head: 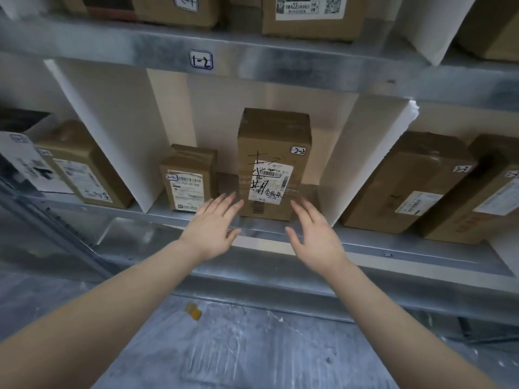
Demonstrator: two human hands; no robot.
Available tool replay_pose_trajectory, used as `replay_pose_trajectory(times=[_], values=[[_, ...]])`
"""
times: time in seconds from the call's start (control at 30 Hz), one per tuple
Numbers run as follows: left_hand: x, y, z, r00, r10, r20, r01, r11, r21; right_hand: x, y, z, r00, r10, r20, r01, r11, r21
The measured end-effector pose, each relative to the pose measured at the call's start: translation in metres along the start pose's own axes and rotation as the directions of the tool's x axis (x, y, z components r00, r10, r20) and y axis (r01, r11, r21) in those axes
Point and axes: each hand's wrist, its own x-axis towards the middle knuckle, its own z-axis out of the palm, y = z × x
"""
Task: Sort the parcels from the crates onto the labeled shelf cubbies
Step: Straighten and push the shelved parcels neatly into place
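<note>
Both bare arms extended forward, left hand (pixel 214 226) and right hand (pixel 314 236) flat, fingers (pixel 224 203) straight, empty

You face a metal shelf (pixel 407 247) split by white dividers (pixel 112 130) into cubbies. In the middle cubby a tall parcel (pixel 273 164) stands upright, with a small parcel (pixel 188 178) just beside it on its left. The right cubby holds two long parcels (pixel 407 181) lying side by side. The left cubby holds a brown parcel (pixel 81 167) and a white box (pixel 25 161).

Single view, head-worn wide-angle camera; faces forward and down at the metal shelf (pixel 280 77), close; the cubby (pixel 224 116) under the 1-2 label (pixel 200 59) sits centre; concrete floor (pixel 252 346) fills the near edge.
</note>
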Motion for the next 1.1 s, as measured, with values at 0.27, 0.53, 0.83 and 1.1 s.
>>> replay_pose_trajectory(times=[0.27,0.53,0.83,1.1], values=[[0.021,-0.012,0.002,0.999,0.045,-0.009,-0.046,0.999,-0.03,0.019,0.001,0.006,0.998,0.051,0.038,-0.05,0.998,-0.045],[0.027,-0.015,0.006,0.999,0.041,-0.027,-0.042,0.998,-0.05,0.024,0.002,0.013,0.999,0.036,0.03,-0.035,0.999,-0.037],[-0.051,-0.077,0.001,0.999,-0.032,-0.043,0.029,0.998,-0.062,0.011,-0.061,0.039,0.987,-0.119,0.108,0.125,0.991,-0.049],[-0.073,-0.164,-0.009,0.996,-0.085,0.019,0.086,0.993,-0.083,0.055,-0.141,0.077,0.983,-0.145,0.11,0.146,0.989,-0.001]])
